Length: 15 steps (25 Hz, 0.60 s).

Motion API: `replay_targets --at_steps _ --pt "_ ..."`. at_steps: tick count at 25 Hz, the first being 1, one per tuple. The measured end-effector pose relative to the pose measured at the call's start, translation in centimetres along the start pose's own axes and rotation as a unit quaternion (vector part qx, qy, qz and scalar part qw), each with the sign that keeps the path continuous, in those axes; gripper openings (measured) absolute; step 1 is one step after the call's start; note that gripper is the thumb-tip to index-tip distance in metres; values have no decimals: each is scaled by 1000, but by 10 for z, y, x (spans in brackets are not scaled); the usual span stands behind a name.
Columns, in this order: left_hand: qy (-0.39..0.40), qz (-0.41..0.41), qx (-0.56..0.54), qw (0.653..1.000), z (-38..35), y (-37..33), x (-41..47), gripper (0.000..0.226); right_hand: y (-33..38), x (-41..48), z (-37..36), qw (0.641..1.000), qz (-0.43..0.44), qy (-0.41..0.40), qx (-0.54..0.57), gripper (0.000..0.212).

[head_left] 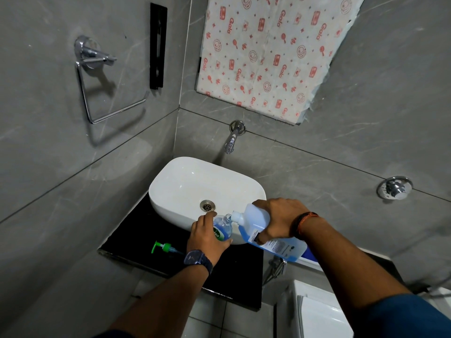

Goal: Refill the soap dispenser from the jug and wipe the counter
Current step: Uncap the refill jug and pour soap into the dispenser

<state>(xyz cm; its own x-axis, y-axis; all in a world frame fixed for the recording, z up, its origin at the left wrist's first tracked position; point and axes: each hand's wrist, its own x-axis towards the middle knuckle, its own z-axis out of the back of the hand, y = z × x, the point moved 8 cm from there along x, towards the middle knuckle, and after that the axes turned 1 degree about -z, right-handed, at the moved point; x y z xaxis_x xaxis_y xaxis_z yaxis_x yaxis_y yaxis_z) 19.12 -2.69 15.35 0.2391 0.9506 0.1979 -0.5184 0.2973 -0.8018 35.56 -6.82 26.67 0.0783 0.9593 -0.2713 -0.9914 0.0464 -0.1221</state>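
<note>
My left hand [206, 236] grips a small clear soap dispenser bottle [223, 229] with a green label, standing on the black counter [136, 237] against the basin's front. My right hand [277, 219] holds a translucent jug [258, 225] of blue liquid, tilted so its white spout sits over the bottle's open neck. The green pump head [164, 247] lies on the counter to the left of my left hand, with its tube pointing right.
A white basin [192, 181] with a metal drain sits on the counter under a wall spout [231, 140]. A chrome towel ring [102, 89] hangs on the left wall and a chrome valve [394, 187] on the right. A white appliance [319, 313] stands at lower right.
</note>
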Motion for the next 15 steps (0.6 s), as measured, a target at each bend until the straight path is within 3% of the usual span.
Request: replay_targets --at_steps 15 --pt "-6 -15 -1 1000 2 -1 1 81 2 -1 4 1000 0 -22 -17 87"
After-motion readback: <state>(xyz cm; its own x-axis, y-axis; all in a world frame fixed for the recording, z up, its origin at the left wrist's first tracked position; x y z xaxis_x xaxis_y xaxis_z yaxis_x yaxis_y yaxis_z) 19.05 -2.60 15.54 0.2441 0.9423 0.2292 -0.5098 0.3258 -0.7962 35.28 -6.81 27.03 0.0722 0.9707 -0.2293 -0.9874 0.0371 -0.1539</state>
